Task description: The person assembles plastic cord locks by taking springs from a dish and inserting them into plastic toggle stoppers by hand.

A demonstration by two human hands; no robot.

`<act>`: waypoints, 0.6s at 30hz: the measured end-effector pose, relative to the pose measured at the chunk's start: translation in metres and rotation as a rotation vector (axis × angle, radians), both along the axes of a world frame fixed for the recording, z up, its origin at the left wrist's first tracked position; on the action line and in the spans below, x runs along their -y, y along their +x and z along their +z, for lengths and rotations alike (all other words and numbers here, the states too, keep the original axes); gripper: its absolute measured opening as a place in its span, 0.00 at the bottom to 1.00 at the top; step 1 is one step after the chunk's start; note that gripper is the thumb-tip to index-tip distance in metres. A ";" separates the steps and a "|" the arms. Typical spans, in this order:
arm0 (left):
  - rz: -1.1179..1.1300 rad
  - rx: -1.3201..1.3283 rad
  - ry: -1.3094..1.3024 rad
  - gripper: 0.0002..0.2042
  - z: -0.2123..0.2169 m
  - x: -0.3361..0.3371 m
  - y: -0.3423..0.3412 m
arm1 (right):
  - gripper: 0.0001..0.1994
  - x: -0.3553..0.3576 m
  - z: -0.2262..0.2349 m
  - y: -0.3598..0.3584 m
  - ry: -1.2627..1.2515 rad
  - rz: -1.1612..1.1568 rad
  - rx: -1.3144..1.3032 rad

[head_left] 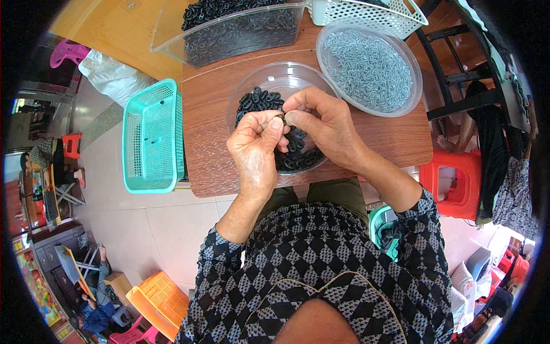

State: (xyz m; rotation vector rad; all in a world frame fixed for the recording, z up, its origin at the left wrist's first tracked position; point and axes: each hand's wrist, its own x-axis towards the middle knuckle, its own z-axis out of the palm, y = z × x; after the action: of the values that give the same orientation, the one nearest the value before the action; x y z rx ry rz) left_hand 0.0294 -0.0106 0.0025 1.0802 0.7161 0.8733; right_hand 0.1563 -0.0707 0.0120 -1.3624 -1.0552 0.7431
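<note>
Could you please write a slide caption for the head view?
Both hands, left hand and right hand, pinch one small black ring over a clear bowl of rings.

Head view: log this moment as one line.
left hand: pinching black ring | right hand: fingertips on same ring | below: clear bowl of black rings | right: bowl of grey screws

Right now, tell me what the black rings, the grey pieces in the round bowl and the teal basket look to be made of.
Black rings: matte, dull, probably rubber. Grey pieces: silvery sheen, likely metal; too small to be sure. Teal basket: moulded lattice walls, glossy plastic.
</note>
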 end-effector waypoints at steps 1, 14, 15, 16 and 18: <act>0.000 0.000 -0.001 0.03 0.000 -0.001 0.000 | 0.05 0.000 0.002 0.000 0.004 0.003 -0.020; 0.036 -0.010 0.089 0.03 0.001 -0.004 0.006 | 0.04 -0.010 -0.003 0.004 -0.025 -0.016 -0.004; 0.055 -0.001 0.134 0.03 0.001 -0.005 0.009 | 0.05 -0.012 -0.001 0.004 0.002 -0.038 0.061; 0.049 -0.003 0.128 0.03 0.000 -0.006 0.011 | 0.06 -0.015 0.001 0.004 0.029 -0.059 0.127; 0.093 0.005 0.245 0.02 0.002 -0.010 0.014 | 0.07 -0.020 0.001 0.006 0.049 -0.077 0.191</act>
State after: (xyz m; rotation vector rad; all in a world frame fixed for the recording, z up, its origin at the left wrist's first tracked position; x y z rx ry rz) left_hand 0.0433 -0.0010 0.0044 1.2686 0.6707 1.0637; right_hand 0.1620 -0.0508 0.0126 -1.4449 -1.1556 0.5348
